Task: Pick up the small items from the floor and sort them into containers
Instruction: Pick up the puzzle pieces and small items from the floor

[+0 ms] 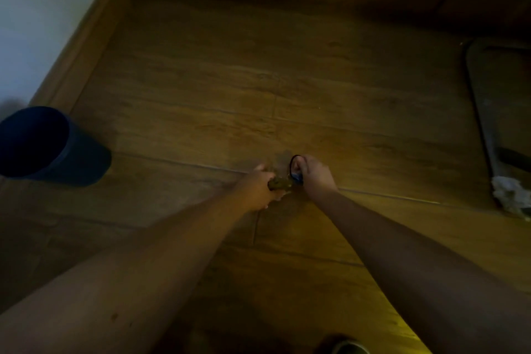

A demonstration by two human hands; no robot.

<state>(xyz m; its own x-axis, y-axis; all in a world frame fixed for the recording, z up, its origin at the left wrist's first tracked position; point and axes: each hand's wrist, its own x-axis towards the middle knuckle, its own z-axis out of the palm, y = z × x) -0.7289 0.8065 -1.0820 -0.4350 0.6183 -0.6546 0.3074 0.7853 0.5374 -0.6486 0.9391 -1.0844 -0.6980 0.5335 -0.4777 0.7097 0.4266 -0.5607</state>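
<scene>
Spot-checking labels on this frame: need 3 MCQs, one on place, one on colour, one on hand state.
1. Where does the cup stand?
A. far left on the floor
B. between the hands
C. on the mat
2. The cup's colour?
A. white
B. dark blue
C. red
3. The right hand is:
A. flat on the floor
B. out of view
C. gripping a black loop

A: the cup sits at the left edge, near the skirting.
B: its wall and inside are dark blue.
C: the fingers curl round the loop.

The floor (287,80) is brown with a wood-grain pattern. The cup (51,146) is dark blue. The wall (43,8) is white. The small loop (293,162) is black.
</scene>
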